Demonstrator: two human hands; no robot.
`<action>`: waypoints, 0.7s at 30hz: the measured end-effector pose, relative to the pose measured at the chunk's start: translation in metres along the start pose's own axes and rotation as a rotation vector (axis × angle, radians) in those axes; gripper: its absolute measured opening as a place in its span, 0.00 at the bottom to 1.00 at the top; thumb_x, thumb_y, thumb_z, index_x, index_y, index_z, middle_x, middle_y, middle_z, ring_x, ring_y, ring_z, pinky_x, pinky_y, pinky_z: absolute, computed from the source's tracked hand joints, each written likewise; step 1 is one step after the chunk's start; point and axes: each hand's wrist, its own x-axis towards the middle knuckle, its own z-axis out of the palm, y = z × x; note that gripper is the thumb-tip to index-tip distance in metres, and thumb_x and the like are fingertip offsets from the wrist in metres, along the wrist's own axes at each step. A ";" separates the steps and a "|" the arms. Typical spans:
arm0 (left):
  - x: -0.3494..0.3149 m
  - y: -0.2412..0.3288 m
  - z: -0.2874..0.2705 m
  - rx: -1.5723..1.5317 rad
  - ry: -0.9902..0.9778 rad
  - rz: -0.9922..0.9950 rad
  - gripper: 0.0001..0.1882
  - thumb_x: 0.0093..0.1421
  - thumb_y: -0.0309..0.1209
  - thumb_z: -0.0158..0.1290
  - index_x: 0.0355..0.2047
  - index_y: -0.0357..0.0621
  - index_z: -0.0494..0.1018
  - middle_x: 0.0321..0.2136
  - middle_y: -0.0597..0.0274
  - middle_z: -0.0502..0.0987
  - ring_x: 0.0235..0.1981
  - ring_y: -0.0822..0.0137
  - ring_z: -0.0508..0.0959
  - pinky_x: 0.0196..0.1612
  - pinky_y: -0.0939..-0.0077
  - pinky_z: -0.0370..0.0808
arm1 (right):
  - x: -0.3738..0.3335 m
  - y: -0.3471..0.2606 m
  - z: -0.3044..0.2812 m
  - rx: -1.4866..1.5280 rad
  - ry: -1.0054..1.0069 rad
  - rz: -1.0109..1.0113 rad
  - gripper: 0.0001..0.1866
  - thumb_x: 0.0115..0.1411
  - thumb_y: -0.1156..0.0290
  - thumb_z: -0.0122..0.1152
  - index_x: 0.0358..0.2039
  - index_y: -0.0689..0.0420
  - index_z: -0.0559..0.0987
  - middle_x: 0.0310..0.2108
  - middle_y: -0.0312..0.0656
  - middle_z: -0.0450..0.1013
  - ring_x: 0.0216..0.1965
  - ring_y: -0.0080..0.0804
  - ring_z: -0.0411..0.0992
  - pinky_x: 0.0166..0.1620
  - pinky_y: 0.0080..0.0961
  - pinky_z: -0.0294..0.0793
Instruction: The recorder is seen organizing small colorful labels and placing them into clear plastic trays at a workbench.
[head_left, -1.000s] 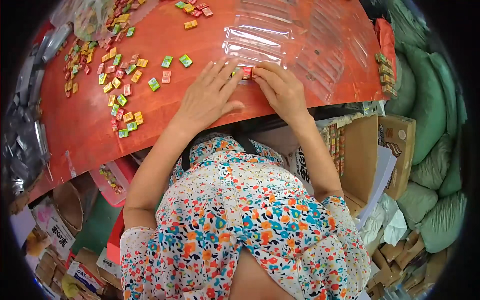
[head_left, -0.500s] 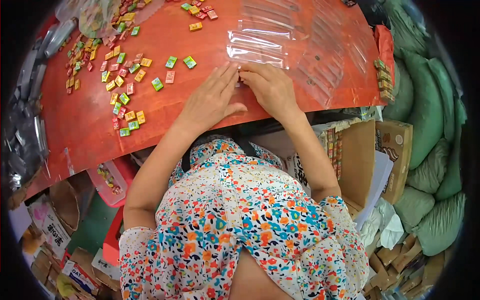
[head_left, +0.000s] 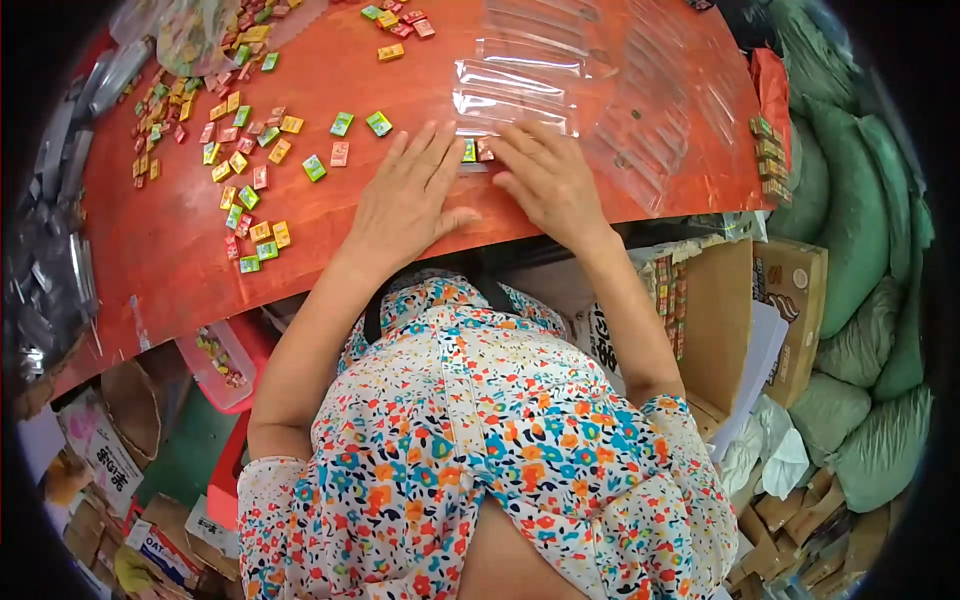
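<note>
So the little green box [head_left: 469,151] and little red box [head_left: 485,150] are sitting side by side near the top centre of the frame, right between the two hands on a red bench [head_left: 330,215]. Left hand [head_left: 408,200] is pretty much flat, fingers stretched out and a bit apart, gripping nothing I can see, tips just beside the green one. Right hand [head_left: 550,190] has its fingers bent over by the red one; can't make out if it's actually pinching it. Clear plastic sleeves [head_left: 515,103] lie just above the hands, loads of loose small boxes [head_left: 292,125] are scattered upper left, and green sacks [head_left: 840,185] are piled along the right side.
</note>
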 end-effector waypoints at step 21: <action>0.020 0.023 0.008 0.063 -0.120 0.081 0.48 0.54 0.60 0.54 0.66 0.39 0.57 0.68 0.51 0.56 0.68 0.53 0.57 0.70 0.53 0.50 | -0.033 -0.004 -0.033 -0.266 -0.135 0.087 0.22 0.62 0.61 0.60 0.54 0.57 0.76 0.58 0.43 0.70 0.62 0.41 0.65 0.64 0.41 0.60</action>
